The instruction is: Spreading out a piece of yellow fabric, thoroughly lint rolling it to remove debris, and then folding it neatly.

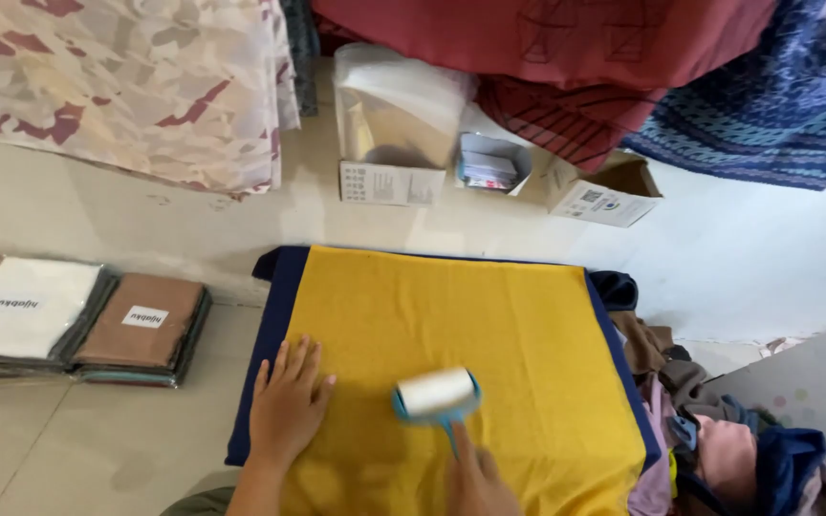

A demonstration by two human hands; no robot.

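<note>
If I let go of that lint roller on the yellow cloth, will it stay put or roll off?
The lint roller has a round white drum, so it would probably roll if nudged across its axis. Its blue handle, held by the right hand, should stop it going far. The yellow cloth looks soft and flat, pinned by the left hand, likely damping any roll.
</note>
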